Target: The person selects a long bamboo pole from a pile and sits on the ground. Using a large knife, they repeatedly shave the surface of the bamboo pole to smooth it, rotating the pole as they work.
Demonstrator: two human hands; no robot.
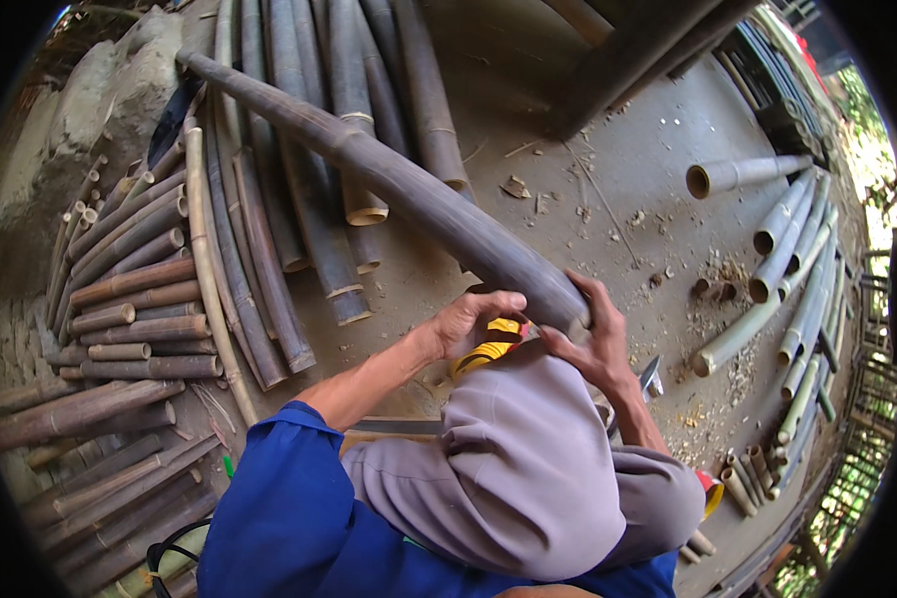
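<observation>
A long dark bamboo pole [399,184] slants from the upper left down to my knee. Its near end lies by my grey-trousered leg [528,429]. My right hand [603,334] curls round that end, fingers on its right side and thumb near the cut edge. On the near left of the pole, my left hand [473,324] is closed with bent fingers; what they pinch is too small to make out. Just beneath it shows a yellow, black and red thing [483,357], partly hidden by hand and knee. Beside my right wrist a metal blade [651,377] is partly visible.
Dark bamboo poles [344,149] lie side by side at the upper left. Shorter cut pieces [149,299] are stacked on the left by a rock [110,90]. Paler green bamboo lengths [782,239] line the right. Shavings [728,369] litter the floor. Thick posts [628,60] stand at the top.
</observation>
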